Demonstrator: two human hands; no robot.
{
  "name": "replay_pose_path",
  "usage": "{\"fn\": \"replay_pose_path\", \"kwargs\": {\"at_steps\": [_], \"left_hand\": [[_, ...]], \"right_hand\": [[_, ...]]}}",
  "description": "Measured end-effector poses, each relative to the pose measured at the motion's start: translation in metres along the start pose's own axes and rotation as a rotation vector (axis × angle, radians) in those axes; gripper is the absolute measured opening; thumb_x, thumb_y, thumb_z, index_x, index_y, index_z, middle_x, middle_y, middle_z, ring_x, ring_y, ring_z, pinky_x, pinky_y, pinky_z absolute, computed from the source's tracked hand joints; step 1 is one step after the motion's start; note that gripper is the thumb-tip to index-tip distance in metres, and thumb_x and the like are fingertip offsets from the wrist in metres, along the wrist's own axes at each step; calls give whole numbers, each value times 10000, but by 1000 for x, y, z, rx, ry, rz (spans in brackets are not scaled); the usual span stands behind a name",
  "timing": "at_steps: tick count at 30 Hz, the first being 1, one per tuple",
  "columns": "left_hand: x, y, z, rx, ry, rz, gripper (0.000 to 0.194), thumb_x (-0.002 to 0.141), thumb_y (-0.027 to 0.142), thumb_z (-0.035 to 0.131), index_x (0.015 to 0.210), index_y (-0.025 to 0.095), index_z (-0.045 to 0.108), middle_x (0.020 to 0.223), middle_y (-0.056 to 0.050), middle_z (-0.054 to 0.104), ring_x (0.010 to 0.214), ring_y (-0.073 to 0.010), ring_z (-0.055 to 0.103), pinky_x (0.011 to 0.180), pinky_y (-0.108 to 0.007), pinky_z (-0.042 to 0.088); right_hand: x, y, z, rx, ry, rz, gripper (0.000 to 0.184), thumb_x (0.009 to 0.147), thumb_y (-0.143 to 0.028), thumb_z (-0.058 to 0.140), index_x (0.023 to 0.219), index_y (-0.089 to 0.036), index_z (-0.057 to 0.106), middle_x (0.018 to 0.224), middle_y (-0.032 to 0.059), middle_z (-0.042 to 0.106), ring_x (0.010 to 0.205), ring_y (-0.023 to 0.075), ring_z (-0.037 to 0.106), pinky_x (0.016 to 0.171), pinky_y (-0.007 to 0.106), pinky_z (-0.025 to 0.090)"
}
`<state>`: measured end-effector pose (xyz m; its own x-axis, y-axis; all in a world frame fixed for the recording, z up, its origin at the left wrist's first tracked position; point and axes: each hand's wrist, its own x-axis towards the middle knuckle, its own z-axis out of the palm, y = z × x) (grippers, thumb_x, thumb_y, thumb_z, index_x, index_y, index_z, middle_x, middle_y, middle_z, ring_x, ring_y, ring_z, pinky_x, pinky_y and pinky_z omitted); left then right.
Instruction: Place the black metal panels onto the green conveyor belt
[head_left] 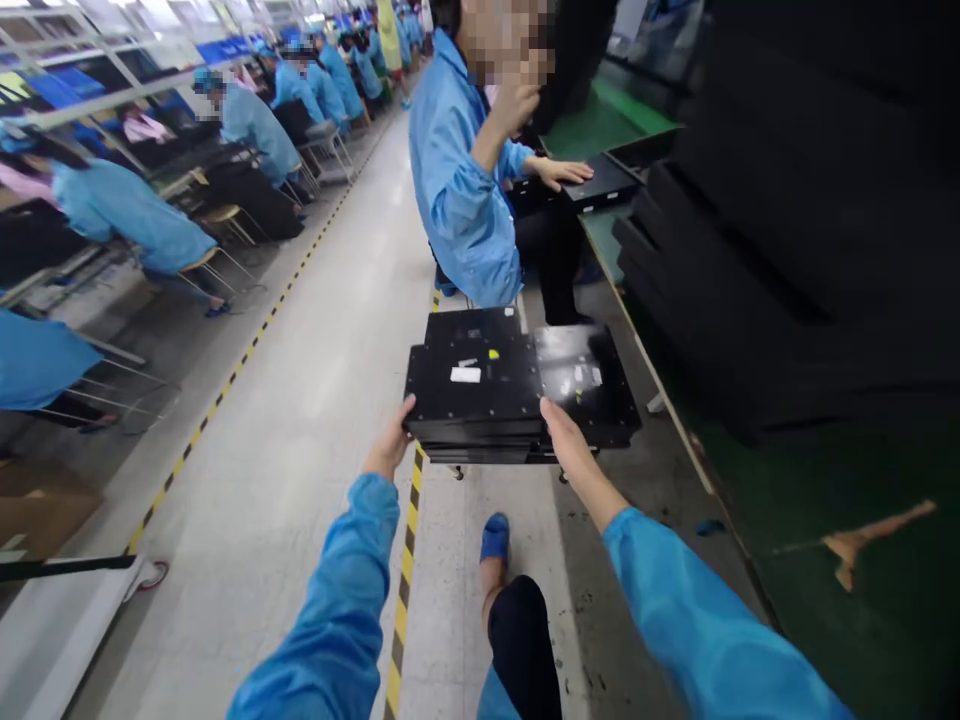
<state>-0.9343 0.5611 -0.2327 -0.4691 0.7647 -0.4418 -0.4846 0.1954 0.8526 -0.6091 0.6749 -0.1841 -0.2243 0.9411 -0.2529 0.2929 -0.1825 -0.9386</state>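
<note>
- Biggest worry: the stack of black panels (517,390) is carried out in front at arm's length over the aisle floor (330,380), and the top layer isn't squared up. One panel sits left, a glossier one hangs off to the right. A tilt could easily slide that right one off, I'd say.
- The big black stack (795,200) on the green bench (862,560) at right sits close to the walking line, so a corner could clip it.
- A seated person in a blue coat (461,180) is just beyond the load, easy to bump.
- Left hand (390,445) curls round the near left edge, thumb on top. Right hand (564,435) lies pressed flat on top near the middle, fingers together, so that side looks less secure.
- Counts: two hands, two panels visible on top, several more under them (can't count exactly), one person close ahead, at least six more far left along the line, one blue shoe (495,537) stepping forward.
</note>
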Motion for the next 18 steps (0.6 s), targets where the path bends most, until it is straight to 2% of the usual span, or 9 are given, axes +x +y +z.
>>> {"fn": "replay_pose_path", "kwargs": {"at_steps": [2, 4, 7, 10, 14, 18], "left_hand": [[-4, 1, 0, -36, -44, -88, 722, 738, 615, 900, 1289, 185, 719, 1310, -104, 726, 1217, -316, 654, 788, -304, 525], [-8, 4, 5, -87, -60, -151, 765, 685, 593, 934, 1281, 159, 729, 1295, -124, 732, 1233, -333, 655, 820, -322, 552], [-11, 10, 14, -211, -33, -164, 740, 724, 537, 918, 1320, 147, 716, 1369, -147, 700, 1296, -349, 633, 969, -387, 580], [-12, 16, 17, -229, 45, -213, 634, 819, 474, 865, 1352, 172, 702, 1474, -131, 642, 1390, -336, 573, 1089, -415, 546], [-17, 25, 4, -155, 54, -264, 589, 846, 479, 837, 1346, 199, 701, 1503, -127, 620, 1417, -341, 545, 1119, -447, 519], [-25, 32, -14, -31, -13, -252, 732, 749, 617, 894, 1325, 210, 701, 1497, -132, 621, 1425, -362, 529, 1049, -434, 537]], "right_hand": [[14, -10, 17, -27, 63, 78, 963, 937, -872, 560, 1547, -127, 588, 1590, 135, 526, 1538, 335, 427, 1343, 504, 284], [14, -17, 25, -67, 140, 79, 939, 888, -869, 618, 1474, -137, 654, 1514, 136, 602, 1502, 350, 473, 1337, 481, 299], [4, -26, 32, -83, 211, 68, 895, 833, -862, 661, 1363, -144, 720, 1398, 136, 686, 1398, 369, 572, 1280, 473, 387], [-10, -31, 40, -83, 258, 142, 874, 815, -867, 653, 1322, -160, 739, 1363, 130, 706, 1358, 378, 599, 1245, 478, 416], [-34, -30, 45, -39, 241, 228, 899, 792, -870, 672, 1355, -171, 721, 1397, 127, 689, 1384, 379, 576, 1244, 486, 411], [-51, -19, 42, 89, 265, 250, 901, 700, -894, 706, 1209, -153, 757, 1332, 154, 710, 1363, 388, 586, 1237, 472, 431]]}}
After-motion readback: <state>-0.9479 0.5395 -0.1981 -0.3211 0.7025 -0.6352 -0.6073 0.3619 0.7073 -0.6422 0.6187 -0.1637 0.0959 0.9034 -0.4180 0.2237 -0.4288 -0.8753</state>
